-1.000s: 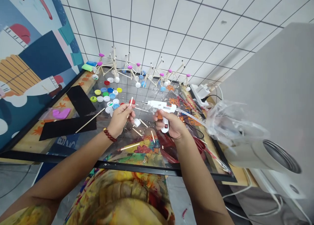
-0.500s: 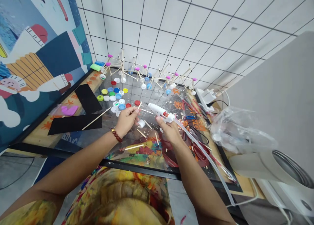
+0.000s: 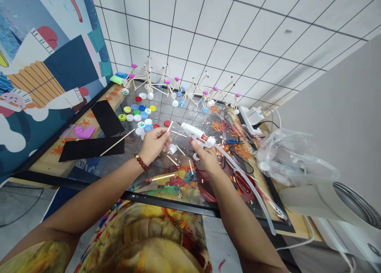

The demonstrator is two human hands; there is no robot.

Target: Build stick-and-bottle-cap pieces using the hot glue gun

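Between thumb and fingers, my left hand point(image 3: 154, 145) pinches a short wooden stick point(image 3: 170, 126), its tip pointing up. My right hand point(image 3: 206, 155) is wrapped round a white hot glue gun point(image 3: 195, 133), whose nozzle points left toward that stick, a small gap apart. A long clear glue stick point(image 3: 244, 177) trails from the gun's back end. Below the left fingers lies a white bottle cap point(image 3: 172, 148), and cut stick pieces point(image 3: 172, 160) are scattered on the glossy tabletop. Coloured bottle caps point(image 3: 137, 117) sit grouped beyond my left hand.
Stick structures with caps and pink blobs point(image 3: 178, 90) line the table's back edge. Black strips point(image 3: 92, 148) and pink clay point(image 3: 85, 132) lie at left. A power strip point(image 3: 251, 120), clear plastic bag point(image 3: 291, 157) and dark cable point(image 3: 242, 161) are at right.
The view has shifted slightly. My hands keep nearly the same pose, and the trailing glue stick's free end has swung a little up and left.
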